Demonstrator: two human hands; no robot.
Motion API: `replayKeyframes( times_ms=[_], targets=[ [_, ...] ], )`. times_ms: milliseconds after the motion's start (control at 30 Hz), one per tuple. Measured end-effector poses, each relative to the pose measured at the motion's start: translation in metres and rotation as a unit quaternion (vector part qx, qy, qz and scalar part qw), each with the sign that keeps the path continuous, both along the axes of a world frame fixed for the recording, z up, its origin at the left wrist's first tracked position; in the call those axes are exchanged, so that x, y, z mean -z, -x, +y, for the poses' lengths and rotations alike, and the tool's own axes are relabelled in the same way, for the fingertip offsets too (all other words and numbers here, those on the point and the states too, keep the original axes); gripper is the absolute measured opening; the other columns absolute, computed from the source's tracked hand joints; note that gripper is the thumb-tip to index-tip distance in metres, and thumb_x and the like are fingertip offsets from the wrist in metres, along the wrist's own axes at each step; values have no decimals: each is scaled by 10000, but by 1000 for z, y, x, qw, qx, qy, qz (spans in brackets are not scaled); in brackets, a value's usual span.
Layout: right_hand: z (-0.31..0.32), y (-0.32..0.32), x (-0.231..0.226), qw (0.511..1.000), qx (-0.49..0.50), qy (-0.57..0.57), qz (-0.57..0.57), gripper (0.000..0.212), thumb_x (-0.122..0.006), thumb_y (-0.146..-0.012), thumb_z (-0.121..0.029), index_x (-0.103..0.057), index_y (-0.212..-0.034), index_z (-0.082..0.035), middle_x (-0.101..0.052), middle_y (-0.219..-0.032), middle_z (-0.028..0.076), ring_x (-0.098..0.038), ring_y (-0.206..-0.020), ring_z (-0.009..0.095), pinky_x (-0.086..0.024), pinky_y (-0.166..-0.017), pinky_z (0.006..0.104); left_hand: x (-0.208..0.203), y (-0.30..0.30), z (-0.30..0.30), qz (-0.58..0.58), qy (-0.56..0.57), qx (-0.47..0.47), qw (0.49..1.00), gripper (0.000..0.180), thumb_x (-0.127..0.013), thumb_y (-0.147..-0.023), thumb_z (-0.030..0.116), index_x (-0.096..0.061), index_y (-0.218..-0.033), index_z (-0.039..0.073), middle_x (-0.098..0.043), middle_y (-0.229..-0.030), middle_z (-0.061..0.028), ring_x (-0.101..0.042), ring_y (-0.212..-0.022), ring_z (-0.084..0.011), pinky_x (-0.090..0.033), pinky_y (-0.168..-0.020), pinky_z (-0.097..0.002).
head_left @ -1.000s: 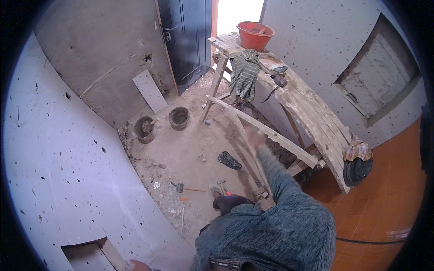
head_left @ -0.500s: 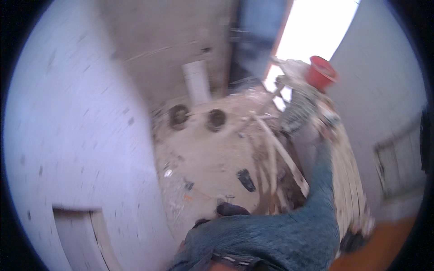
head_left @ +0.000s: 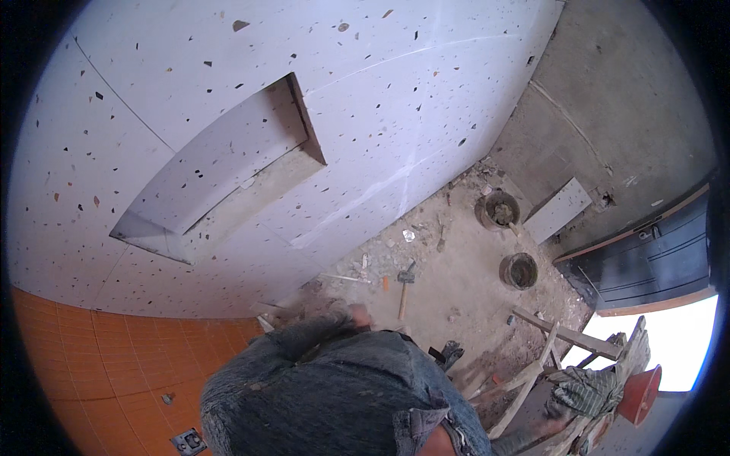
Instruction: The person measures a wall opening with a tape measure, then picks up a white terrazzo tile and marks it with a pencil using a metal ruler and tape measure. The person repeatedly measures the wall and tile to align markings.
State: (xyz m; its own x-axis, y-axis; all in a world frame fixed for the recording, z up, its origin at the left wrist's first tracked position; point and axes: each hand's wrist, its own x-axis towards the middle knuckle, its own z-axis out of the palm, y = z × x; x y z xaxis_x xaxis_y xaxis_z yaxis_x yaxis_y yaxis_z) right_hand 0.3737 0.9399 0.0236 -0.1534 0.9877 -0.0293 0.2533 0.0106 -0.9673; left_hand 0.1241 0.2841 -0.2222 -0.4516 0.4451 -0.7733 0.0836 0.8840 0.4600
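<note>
My left arm, in a grey-blue sleeve, reaches down beside the speckled white wall (head_left: pixel 426 99). My left hand (head_left: pixel 357 315) is low near the rubble at the wall's foot; its fingers are blurred and partly hidden. Stretched out to the right, my right arm ends at a rough wooden trestle (head_left: pixel 639 342). There my right hand (head_left: pixel 561 418) rests against a striped cloth (head_left: pixel 585 391), its fingers too unclear to read. A hammer (head_left: pixel 402 302) with a wooden handle lies on the dusty floor beyond my left hand.
Two round buckets (head_left: pixel 518 272) stand on the floor near a leaning white tile (head_left: pixel 561 209). A red bucket (head_left: pixel 640 397) sits at the trestle's far end, by the bright doorway and dark door (head_left: pixel 646 254). The wall has a recessed niche (head_left: pixel 258 178); orange tiles (head_left: pixel 76 357) adjoin it.
My view has swung left toward the white wall, bringing its niche and the orange tiles into fuller sight. My left arm and hand now show low by the wall; my right arm still reaches the trestle.
</note>
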Motion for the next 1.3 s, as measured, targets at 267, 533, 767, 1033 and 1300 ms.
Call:
replayKeyframes(
  times_ms=[267, 533, 767, 1033, 1300],
  targets=[
    [-305, 205, 29, 841, -423, 317, 113, 457, -582, -899, -362, -508, -1237, -63, -637, -1023, 96, -634, -818, 212, -528, -688, 349, -160, 65, 55, 120, -347, -201, 908, 489, -567, -893, 507, -701, -1053, 65, -700, -907, -145, -662, -880, -232, -499, -781, -337],
    [-498, 271, 18, 695, -684, 220, -28, 635, -599, -868, -246, -349, -1411, -31, -631, -994, 113, -626, -845, 175, -499, -747, 282, -201, 55, -24, -26, -419, -357, 834, 341, -648, -902, 347, -705, -1075, 58, -698, -978, -56, -644, -879, -150, -519, -726, -297],
    [-562, 281, 6, 614, -751, 222, -96, 455, -629, -912, -293, -508, -1258, -24, -604, -899, 46, -574, -765, 113, -479, -662, 262, -215, 46, -108, -145, -486, -497, 704, 203, -703, -847, 201, -688, -938, 20, -657, -888, -54, -629, -845, -146, -526, -776, -304],
    [-562, 265, 33, 622, -716, 214, -232, 166, -580, -932, -158, -611, -1048, -43, -550, -675, -9, -465, -481, 66, -364, -416, 239, -241, 104, -231, -72, -653, -593, 466, 225, -600, -903, 141, -577, -1036, -40, -620, -1035, -128, -623, -951, -223, -524, -866, -358],
    [-549, 240, 56, 677, -662, 256, -195, 172, -599, -948, -198, -628, -899, -36, -486, -571, -12, -445, -424, 86, -326, -378, 258, -267, 140, -300, 16, -607, -653, 452, 275, -642, -882, 150, -579, -1075, -35, -626, -1032, -109, -627, -957, -232, -513, -850, -364]
  ],
)
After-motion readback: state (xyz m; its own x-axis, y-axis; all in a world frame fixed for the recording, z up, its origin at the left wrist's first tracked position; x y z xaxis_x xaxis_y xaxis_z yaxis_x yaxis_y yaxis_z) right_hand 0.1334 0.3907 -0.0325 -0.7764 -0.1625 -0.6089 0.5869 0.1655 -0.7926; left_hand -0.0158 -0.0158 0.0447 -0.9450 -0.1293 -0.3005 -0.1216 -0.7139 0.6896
